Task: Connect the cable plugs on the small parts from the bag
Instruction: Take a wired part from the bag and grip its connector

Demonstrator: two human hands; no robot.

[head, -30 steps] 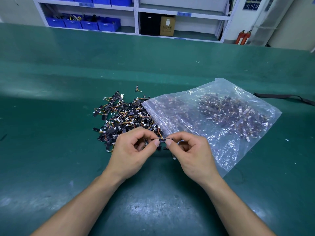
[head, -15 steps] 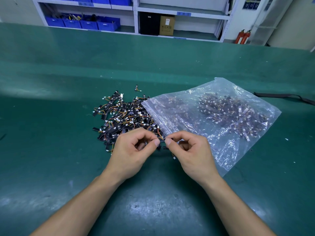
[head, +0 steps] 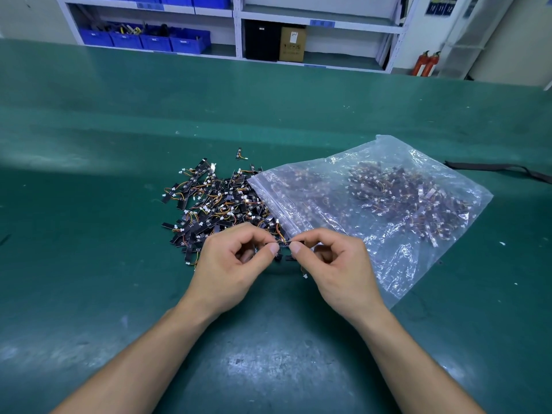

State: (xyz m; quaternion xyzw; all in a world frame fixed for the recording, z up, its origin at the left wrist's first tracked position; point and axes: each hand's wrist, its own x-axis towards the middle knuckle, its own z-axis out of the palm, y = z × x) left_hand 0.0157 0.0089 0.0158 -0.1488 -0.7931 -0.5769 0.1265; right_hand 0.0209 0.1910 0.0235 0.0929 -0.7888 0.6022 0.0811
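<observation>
Pinching one small part [head: 283, 242] between them, the left hand [head: 236, 264] and right hand [head: 334, 264] meet fingertip to fingertip. A loose pile [head: 215, 204] lies at 11 o'clock and the bag [head: 388, 204] at 2 o'clock on the counter [head: 89, 264].

- We take this for a factory assembly room or electronics workshop.
- We see a long bench [head: 119, 264] covered in a green mat, worn and scuffed near us.
- On it lie a heap of small parts [head: 215, 204] (black strips with thin wires and white plugs) and a clear zip bag [head: 388, 204] holding many more.
- Behind, we see white metal shelving [head: 236, 25] with blue storage bins [head: 155, 40], a cardboard box [head: 292, 43] and a black box [head: 261, 40].
- Two red fire extinguishers [head: 425, 63] stand by the wall.
</observation>
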